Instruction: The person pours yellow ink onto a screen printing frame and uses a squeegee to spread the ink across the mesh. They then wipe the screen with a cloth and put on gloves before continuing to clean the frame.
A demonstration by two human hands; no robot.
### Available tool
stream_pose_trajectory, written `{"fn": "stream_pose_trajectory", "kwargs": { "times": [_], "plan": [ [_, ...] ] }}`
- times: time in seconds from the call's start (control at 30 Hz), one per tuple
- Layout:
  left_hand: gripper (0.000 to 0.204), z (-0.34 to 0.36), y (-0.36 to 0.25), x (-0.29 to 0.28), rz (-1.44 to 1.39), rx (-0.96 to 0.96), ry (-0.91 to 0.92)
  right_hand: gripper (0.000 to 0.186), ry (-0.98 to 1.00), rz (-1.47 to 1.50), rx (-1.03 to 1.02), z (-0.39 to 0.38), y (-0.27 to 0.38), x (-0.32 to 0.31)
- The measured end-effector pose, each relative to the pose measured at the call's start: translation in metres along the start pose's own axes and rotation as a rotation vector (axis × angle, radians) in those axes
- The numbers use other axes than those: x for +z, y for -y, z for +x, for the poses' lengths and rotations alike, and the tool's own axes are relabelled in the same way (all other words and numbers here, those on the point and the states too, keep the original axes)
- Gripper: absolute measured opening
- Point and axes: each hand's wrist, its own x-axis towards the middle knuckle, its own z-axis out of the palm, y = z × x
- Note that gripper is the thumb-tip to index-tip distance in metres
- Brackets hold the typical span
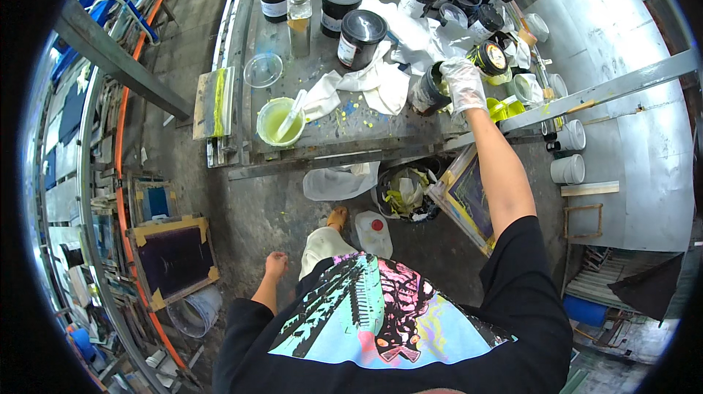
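My right hand (464, 84), in a clear plastic glove, reaches over the right part of the worktable. Its fingers are closed on the rim of a tilted black ink tub (425, 95); the glove hides part of the tub's mouth. My left hand (275, 265) hangs low at my side, bare, with its fingers curled and nothing visible in them. Left of the tub lies a crumpled white cloth (381, 86). Near the table's front edge stands a translucent tub of yellow-green liquid (272, 129), a white spatula (292, 114) leaning in it.
Several lidded black tubs (362, 36) and a clear jar (299, 24) fill the table's back. A metal bar (593, 94) crosses at the right. Below are a waste bin (410, 196), a white jug (373, 233) and a framed screen (469, 200). Another screen (174, 258) leans at the left.
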Motion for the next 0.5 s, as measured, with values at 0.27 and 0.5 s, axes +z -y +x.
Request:
{"fn": "stream_pose_trajectory", "kwargs": {
  "times": [0.27,0.5],
  "plan": [
    [0.022,0.002,-0.014,0.006,0.038,-0.031,-0.002,0.023,-0.032,0.002,0.044,0.0,-0.029,-0.008],
    [0.025,0.012,-0.022,0.003,0.073,0.007,0.016,0.028,0.049,0.311,0.09,0.007,-0.027,-0.024]
  ]
}}
